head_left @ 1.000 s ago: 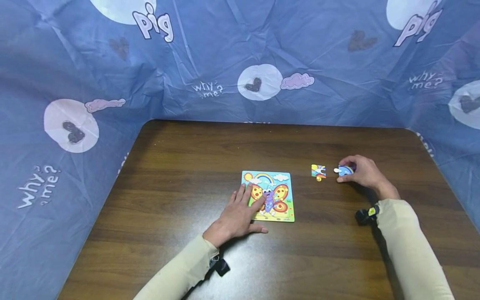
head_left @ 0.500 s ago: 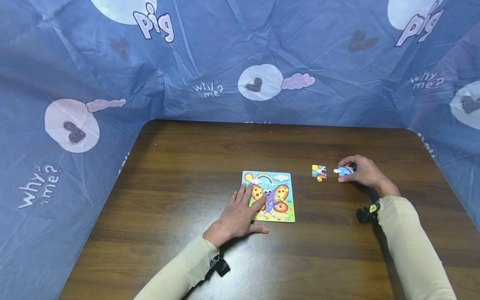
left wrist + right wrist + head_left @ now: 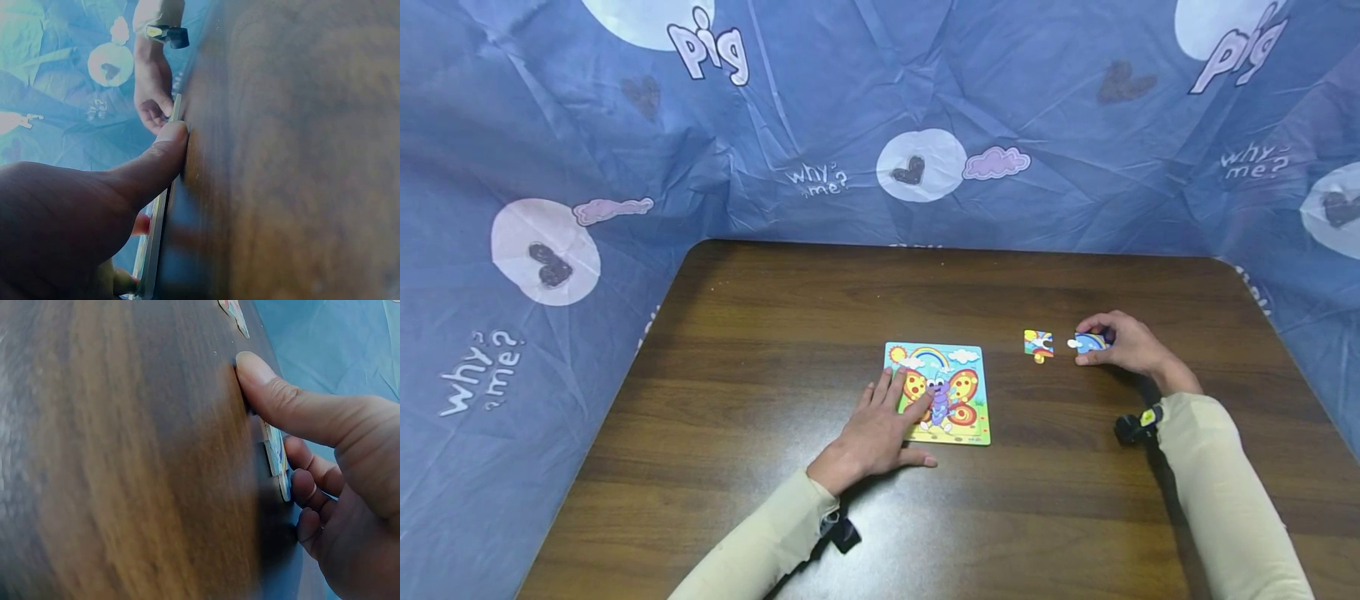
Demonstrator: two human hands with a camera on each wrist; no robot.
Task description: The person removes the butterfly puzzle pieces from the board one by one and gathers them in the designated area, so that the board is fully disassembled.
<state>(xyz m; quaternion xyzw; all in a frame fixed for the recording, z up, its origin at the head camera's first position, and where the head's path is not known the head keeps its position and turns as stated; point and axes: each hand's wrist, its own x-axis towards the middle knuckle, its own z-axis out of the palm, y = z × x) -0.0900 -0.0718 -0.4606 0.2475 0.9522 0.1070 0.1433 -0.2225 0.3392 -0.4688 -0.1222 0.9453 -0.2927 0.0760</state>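
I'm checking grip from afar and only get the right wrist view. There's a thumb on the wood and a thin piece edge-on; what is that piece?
Observer: A blue jigsaw piece with a white knob, flat on the table, pinched by the right hand.
Operator: And the sliver near my top edge?
Observer: A second loose piece, lying apart, to the left of the held one.
Operator: Where's the other hand?
Observer: The left hand rests flat on the butterfly puzzle board, fingers straight.
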